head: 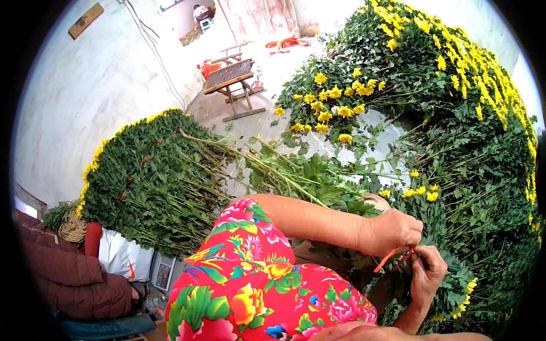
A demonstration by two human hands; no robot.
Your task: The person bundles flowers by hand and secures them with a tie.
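My left hand [396, 232] has its fingers closed on a thin red tie strip [385, 261]. Just below it, my right hand [428, 268] pinches the same strip between thumb and fingertips, so the two hands almost touch. Beneath them is a leafy bunch of yellow chrysanthemums [454, 277], its flower heads [466, 300] towards the lower right. Whether the strip circles the stems is hidden by my hands. Cut leafy stems [294, 181] lie beyond my left forearm, bare ends pointing left.
Chrysanthemums [477, 170] are heaped along the right side. Bundles with red ties [153, 183] are stacked against the left wall. A wooden folding stool [232, 79] stands on the floor. A dark red padded jacket [72, 273] and white bag [123, 255] lie lower left. A person [201, 13] sits beyond the doorway.
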